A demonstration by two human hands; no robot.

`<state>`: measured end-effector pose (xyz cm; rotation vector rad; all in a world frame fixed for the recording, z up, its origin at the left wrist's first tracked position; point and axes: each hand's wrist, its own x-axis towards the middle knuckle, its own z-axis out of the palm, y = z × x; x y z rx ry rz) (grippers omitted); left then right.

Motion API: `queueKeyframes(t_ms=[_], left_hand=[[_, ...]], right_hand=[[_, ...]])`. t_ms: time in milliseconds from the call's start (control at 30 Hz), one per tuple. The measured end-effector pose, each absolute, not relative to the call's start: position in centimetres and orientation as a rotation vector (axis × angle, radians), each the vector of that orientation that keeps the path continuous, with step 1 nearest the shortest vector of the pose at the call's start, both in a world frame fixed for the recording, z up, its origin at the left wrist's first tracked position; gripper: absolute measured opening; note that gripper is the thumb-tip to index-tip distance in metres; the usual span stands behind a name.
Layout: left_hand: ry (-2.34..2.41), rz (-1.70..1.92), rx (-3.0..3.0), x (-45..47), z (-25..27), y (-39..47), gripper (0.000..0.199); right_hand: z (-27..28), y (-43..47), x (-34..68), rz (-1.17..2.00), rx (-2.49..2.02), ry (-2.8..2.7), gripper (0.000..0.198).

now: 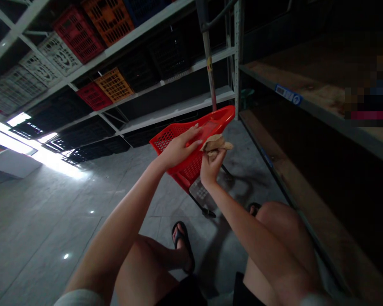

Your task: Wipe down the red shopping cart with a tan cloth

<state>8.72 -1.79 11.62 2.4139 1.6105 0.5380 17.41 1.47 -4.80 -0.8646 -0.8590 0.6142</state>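
Observation:
In front of me stands a red plastic shopping basket (191, 168) on dark legs, with perforated sides. My left hand (180, 146) lies over its upper rim with the fingers stretched out, reaching across the red surface. A crumpled tan cloth (215, 143) is bunched in my right hand (212, 165), its fingers closed around it, close beside the basket's rim. The cloth hides a bit of the basket's edge behind it. Inside the basket, what lies at the bottom is hidden.
Metal shelving (185, 100) with red, orange, white and black crates runs along the left and back. A long-handled pole (209, 63) rises behind the basket. Wooden shelves (274, 170) border my right side. Grey floor (115, 191) spreads to the left.

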Motion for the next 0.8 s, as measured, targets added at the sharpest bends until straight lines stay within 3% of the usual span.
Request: queueKeyframes(t_ms=[267,400,467,600,700,800], left_hand=[[1.566,0.296,2.540,7.1,11.8,-0.7,0.082],[1.610,0.301,2.575,6.0,12.1,-0.3,0.080],[1.615,0.316,2.574,5.3,12.2,-0.3,0.080],[1.629,0.358,2.486,4.1,12.8,-0.4,0.082],[1.641,0.372,2.457,3.4,13.4,-0.2,0.078],[1.671,0.363,2.451,2.8,13.8,0.3,0.074]], right_hand=[[-5.9,2.9,15.1,0.813,-0.861,-0.865,0.046],[-8.9,5.1,13.5,0.882,-0.888,-0.848,0.034],[-11.2,6.1,12.6,1.033,-0.926,-0.910,0.025],[-15.0,7.1,11.1,1.337,-1.035,-0.966,0.024],[-14.4,8.2,10.8,1.237,-1.049,-0.984,0.026],[-10.6,10.7,11.6,1.045,-1.003,-1.034,0.043]])
